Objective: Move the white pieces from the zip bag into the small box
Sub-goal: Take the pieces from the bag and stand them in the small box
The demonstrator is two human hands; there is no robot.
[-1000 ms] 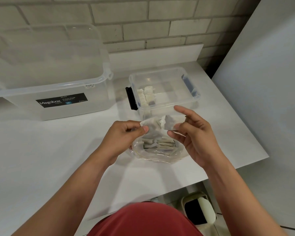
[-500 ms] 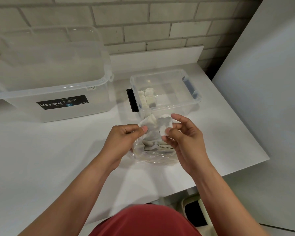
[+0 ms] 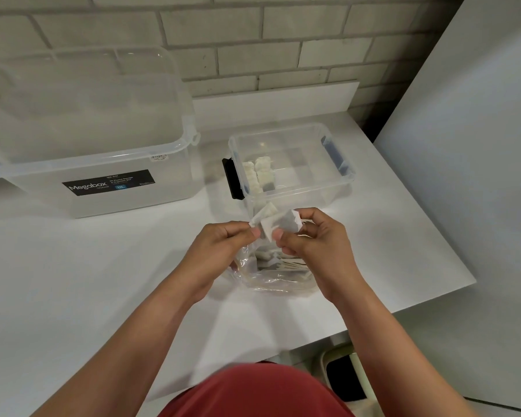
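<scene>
Mid-transfer step. We see left hand (image 3: pixel 223 248) and right hand (image 3: pixel 316 248) both pinching white pieces (image 3: pixel 283 225) just above the zip bag (image 3: pixel 271 278), close before the small box (image 3: pixel 307 194). More sit in both. Next, we reckon: carry over the near rim, then release.

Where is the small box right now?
In the head view the small clear box sits on the white table, just right of the Megabox bin and beyond the zip bag.
</scene>
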